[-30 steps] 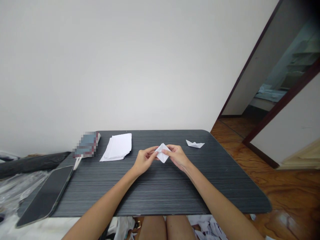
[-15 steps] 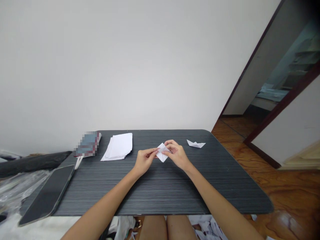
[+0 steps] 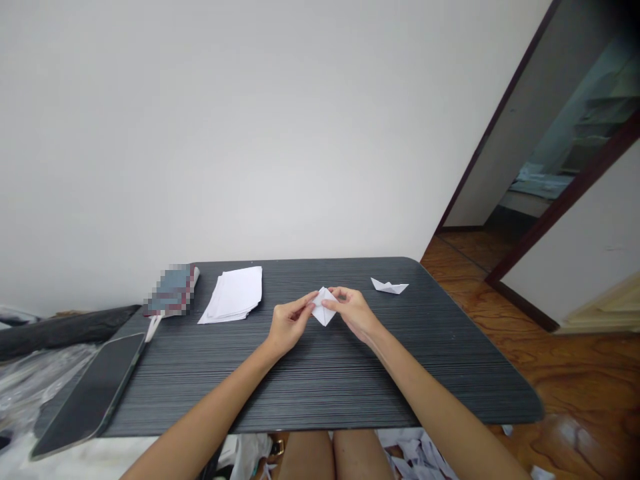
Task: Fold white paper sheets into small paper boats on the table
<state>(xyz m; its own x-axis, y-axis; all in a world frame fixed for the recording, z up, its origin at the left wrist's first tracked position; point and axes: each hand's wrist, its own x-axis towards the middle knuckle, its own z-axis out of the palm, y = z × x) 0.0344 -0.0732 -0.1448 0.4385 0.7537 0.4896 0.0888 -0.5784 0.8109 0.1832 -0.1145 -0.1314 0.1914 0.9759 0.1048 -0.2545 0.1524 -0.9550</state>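
Note:
A small folded white paper [image 3: 325, 315], diamond-shaped with a crease down its middle, is held up above the table between both hands. My left hand [image 3: 290, 323] pinches its left corner between thumb and fingers. On the opposite side, my right hand [image 3: 354, 312] grips the right part, thumb across the front and fingers behind, hiding that corner. To the right lies a folded paper boat [image 3: 389, 287], apart from my hands. A stack of white paper sheets [image 3: 234, 293] rests on the left part of the table.
The dark striped table [image 3: 320, 387] stands against a white wall. A phone [image 3: 93, 387] lies at its left edge, near a blurred packet [image 3: 173, 290]. Crumpled white paper [image 3: 417, 457] is below the front edge. Wooden floor [image 3: 575, 373] shows at the right.
The fingers of my right hand have closed in behind the folded paper, and its upper flaps now look flatter together. The view has shifted slightly.

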